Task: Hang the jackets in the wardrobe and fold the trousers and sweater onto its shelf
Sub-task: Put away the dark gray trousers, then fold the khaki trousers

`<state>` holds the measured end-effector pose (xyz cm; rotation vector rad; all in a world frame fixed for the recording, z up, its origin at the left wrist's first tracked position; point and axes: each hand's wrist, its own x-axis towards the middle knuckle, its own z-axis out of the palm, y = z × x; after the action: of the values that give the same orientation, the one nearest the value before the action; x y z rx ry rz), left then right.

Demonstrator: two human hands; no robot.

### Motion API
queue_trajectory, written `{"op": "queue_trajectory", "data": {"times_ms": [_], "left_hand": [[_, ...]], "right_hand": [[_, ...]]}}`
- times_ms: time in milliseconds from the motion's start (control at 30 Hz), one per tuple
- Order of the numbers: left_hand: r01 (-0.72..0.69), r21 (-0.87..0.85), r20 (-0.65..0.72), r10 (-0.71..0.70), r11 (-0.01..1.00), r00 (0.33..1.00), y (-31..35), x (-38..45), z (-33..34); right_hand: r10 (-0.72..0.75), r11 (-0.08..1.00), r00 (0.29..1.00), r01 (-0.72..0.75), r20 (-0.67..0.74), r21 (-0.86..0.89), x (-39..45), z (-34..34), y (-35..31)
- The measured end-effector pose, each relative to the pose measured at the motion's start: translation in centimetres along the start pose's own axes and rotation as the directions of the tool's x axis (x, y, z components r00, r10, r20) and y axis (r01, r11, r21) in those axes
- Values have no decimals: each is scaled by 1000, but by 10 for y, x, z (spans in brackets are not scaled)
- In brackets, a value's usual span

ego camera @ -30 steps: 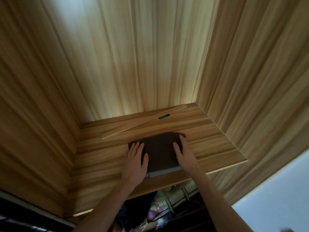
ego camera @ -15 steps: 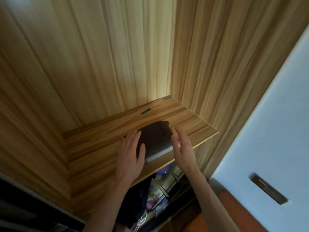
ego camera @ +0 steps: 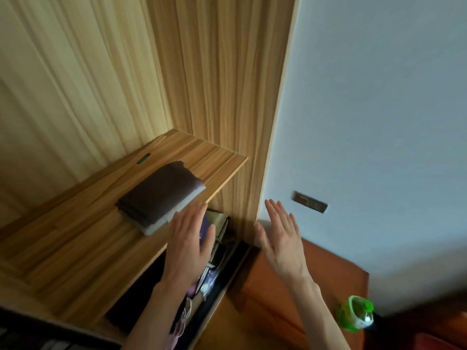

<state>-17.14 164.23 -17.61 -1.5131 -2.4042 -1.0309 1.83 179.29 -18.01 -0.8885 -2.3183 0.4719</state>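
Note:
A dark folded garment (ego camera: 159, 193) lies flat on the wooden wardrobe shelf (ego camera: 75, 248), near its front edge, with a pale layer showing at its near side. My left hand (ego camera: 188, 243) hovers in front of the shelf edge, fingers spread and empty, just clear of the garment. My right hand (ego camera: 280, 241) is held further right, open and empty, in front of the white wardrobe door (ego camera: 366, 122). Hanging clothes (ego camera: 214, 248) show in the dark space below the shelf.
The wardrobe's wooden side wall (ego camera: 227, 84) rises right of the shelf. A metal recessed handle (ego camera: 310, 205) sits in the white door. A green-capped bottle (ego camera: 357, 314) stands at the lower right, beside orange-brown furniture (ego camera: 290, 299).
Both hands have lifted off the folded garment and drawn back toward me, off the shelf. The view has swung right, bringing the white door and bottle into sight.

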Motion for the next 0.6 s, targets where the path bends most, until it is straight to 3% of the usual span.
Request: {"op": "queue_trajectory", "data": {"times_ms": [267, 600], "left_hand": [[-237, -86, 88, 245, 968, 966, 105, -23, 44], [-451, -247, 205, 501, 858, 841, 270, -112, 104]], "right_hand": [[206, 972, 967, -220, -148, -80, -90, -79, 41], [421, 844, 832, -505, -361, -181, -254, -219, 89]]}}
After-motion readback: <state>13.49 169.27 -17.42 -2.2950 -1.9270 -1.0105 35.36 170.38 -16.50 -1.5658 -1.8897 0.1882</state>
